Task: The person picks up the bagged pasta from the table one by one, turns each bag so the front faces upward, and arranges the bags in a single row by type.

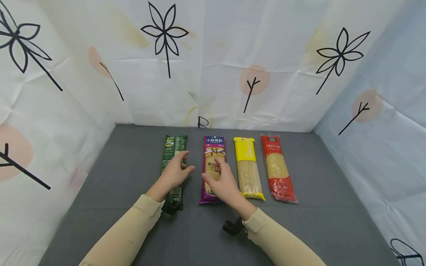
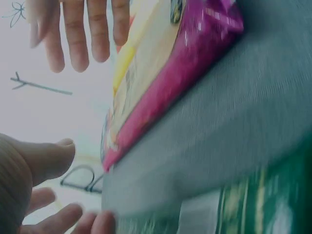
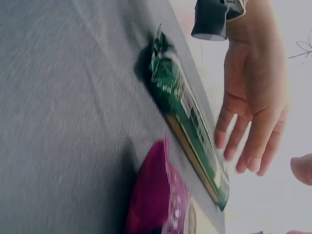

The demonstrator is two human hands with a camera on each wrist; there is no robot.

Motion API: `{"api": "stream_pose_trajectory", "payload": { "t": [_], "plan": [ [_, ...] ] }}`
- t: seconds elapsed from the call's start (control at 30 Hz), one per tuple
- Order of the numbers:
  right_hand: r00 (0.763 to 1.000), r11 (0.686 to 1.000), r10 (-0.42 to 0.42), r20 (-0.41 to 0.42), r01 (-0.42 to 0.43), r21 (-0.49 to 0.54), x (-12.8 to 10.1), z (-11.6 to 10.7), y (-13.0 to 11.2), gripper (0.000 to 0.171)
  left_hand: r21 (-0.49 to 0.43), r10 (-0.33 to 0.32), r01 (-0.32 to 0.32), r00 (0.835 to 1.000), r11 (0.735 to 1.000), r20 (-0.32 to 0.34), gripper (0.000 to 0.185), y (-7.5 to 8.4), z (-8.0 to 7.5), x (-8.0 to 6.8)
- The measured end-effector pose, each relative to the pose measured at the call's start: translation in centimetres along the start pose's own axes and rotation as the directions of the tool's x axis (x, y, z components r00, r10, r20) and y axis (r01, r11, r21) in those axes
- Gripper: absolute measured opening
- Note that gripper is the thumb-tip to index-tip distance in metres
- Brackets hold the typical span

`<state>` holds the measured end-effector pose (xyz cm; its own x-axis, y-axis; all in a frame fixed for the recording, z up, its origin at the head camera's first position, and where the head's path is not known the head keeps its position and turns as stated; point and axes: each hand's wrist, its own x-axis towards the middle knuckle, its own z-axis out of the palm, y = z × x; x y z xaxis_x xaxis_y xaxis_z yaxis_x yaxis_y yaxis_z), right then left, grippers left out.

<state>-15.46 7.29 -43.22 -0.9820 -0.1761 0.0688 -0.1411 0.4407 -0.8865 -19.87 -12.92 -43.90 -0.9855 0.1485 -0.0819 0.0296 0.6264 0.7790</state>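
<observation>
My left hand point(image 1: 175, 170) hovers over a green noodle packet point(image 1: 174, 145), its fingers relaxed and holding nothing. Above a purple noodle packet point(image 1: 209, 197), my right hand point(image 1: 223, 181) is held with loose fingers and nothing in its grasp. The two palms face each other across a narrow gap. In the left wrist view, the purple packet point(image 2: 161, 92) lies beyond the left thumb, with the right fingers point(image 2: 100, 36) above. The right wrist view shows the left hand point(image 3: 256, 97) raised over the green packet point(image 3: 183, 107).
To the right lie a yellow noodle packet point(image 1: 247, 166) and a red noodle packet point(image 1: 277, 168), in a row with the others on the grey tabletop point(image 1: 319, 221). A printed white cloth point(image 1: 216, 44) rises behind the table and along both sides. Each wrist wears a black camera.
</observation>
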Motion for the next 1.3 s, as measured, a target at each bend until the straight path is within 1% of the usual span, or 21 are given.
{"api": "stream_pose_trajectory", "payload": {
  "t": [0.13, 0.23, 0.3, 0.33, 0.43, 0.5, 0.57, 0.6, 0.7, 0.83, 0.97, 1.07, 1.17, 1.3],
  "plan": [
    [0.999, 0.998, 0.022, 0.037, -0.024, 0.066, 0.3, 0.7, -0.2, 0.076, 0.076, 0.025, -0.02, 0.998, 0.997, -0.062, 0.072, -0.8, -1.7, 0.0],
    [0.998, 0.993, 0.033, 0.06, -0.04, 0.111, 0.6, 1.2, -0.4, 0.078, 0.106, 0.029, -0.02, 0.996, 0.994, -0.082, 0.075, -1.5, -2.9, 0.1],
    [0.996, 0.989, 0.037, 0.083, -0.048, 0.139, 0.8, 1.4, -0.8, 0.078, 0.108, 0.023, -0.014, 0.996, 0.994, -0.089, 0.076, -1.8, -3.4, 0.1],
    [0.995, 0.987, 0.038, 0.095, -0.052, 0.149, 0.6, 1.4, -1.4, 0.078, 0.108, 0.021, -0.011, 0.996, 0.994, -0.092, 0.076, -1.9, -3.6, 0.2],
    [0.993, 0.988, 0.035, 0.114, -0.051, 0.145, 0.8, 2.0, -1.5, 0.08, 0.097, 0.014, -0.005, 0.996, 0.995, -0.092, 0.077, -2.4, -4.1, 0.3],
    [0.991, 0.99, 0.037, 0.126, -0.053, 0.129, 0.9, 2.4, -1.5, 0.081, 0.081, 0.011, -0.004, 0.996, 0.997, -0.091, 0.076, -2.8, -4.3, 0.4],
    [0.991, 0.993, 0.033, 0.13, -0.048, 0.112, 1.2, 3.0, -0.7, 0.083, 0.063, 0.007, -0.001, 0.996, 0.998, -0.087, 0.076, -3.1, -4.5, 0.5],
    [0.99, 0.993, 0.034, 0.137, -0.049, 0.108, 1.2, 3.2, -0.7, 0.083, 0.055, 0.004, 0.0, 0.996, 0.999, -0.086, 0.076, -3.3, -4.5, 0.6],
    [0.988, 0.989, 0.039, 0.151, -0.059, 0.133, 1.2, 3.8, -0.9, 0.081, 0.046, -0.015, 0.019, 0.997, 0.999, -0.081, 0.078, -3.7, -4.7, 0.8],
    [0.988, 0.98, 0.044, 0.145, -0.07, 0.186, 1.1, 4.9, -0.9, 0.078, 0.04, -0.05, 0.053, 0.997, 0.998, -0.063, 0.081, -4.3, -4.9, 1.2],
    [0.985, 0.968, 0.075, 0.154, -0.11, 0.227, 1.2, 6.1, -0.9, 0.075, 0.008, -0.08, 0.081, 0.996, 0.997, -0.04, 0.083, -5.1, -5.2, 1.8],
    [0.978, 0.958, 0.11, 0.177, -0.152, 0.244, 1.3, 6.9, -0.9, 0.074, -0.017, -0.088, 0.088, 0.996, 0.996, -0.021, 0.084, -5.6, -5.3, 2.2],
    [0.968, 0.954, 0.149, 0.204, -0.195, 0.229, 1.4, 7.5, -0.8, 0.076, -0.039, -0.104, 0.104, 0.995, 0.994, -0.003, 0.084, -5.9, -5.3, 2.6],
    [0.951, 0.959, 0.194, 0.24, -0.235, 0.157, 1.4, 8.2, -0.6, 0.081, -0.047, -0.123, 0.123, 0.992, 0.991, 0.014, 0.084, -6.0, -5.3, 2.9]
  ]
}}
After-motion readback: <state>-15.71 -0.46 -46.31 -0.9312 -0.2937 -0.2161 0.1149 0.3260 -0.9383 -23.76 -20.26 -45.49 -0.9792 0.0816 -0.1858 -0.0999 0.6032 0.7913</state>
